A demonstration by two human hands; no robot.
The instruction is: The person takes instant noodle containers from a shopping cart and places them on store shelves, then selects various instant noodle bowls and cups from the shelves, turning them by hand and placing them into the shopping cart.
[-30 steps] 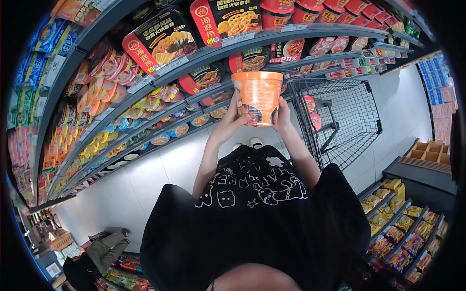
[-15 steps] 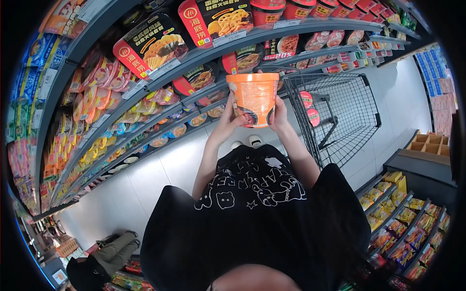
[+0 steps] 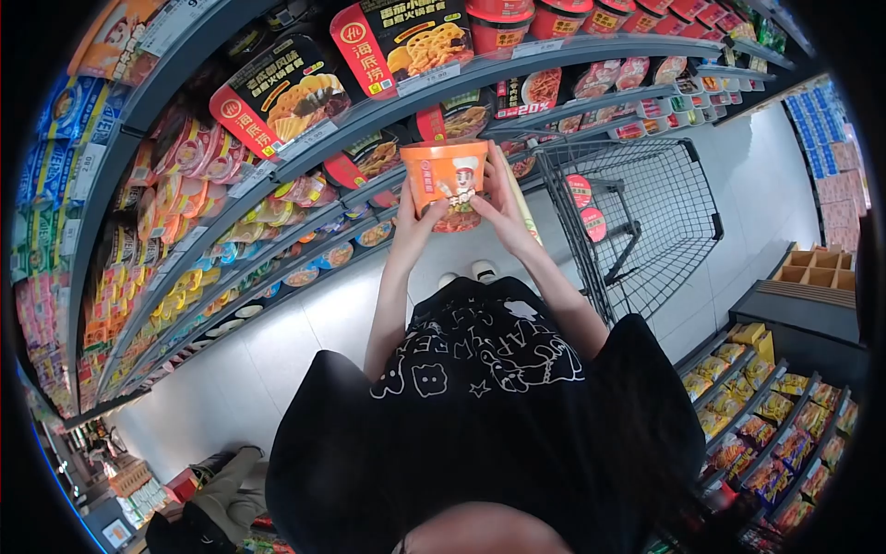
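An orange tub (image 3: 445,175) with a lid and a chef picture on its side is held upright in front of the shelves. My left hand (image 3: 413,220) is closed round its lower left side, the thumb on the front. On the right side, my right hand (image 3: 503,205) grips the same tub, thumb across its lower front and fingers behind. Part of each hand's fingers is hidden by the tub. Boxed meals (image 3: 281,97) with red and black fronts stand on the shelf just beyond it.
A wire shopping cart (image 3: 646,217) stands at the right. Long shelves (image 3: 369,129) of packaged food curve across the top and left. At the lower right is a snack rack (image 3: 766,415), with a wooden divided tray (image 3: 817,274) above it. Another person (image 3: 217,508) is at the lower left.
The orange tub has turned from its text side to its chef picture and moved slightly left. My right hand has shifted onto its front. The person at the lower left has changed position.
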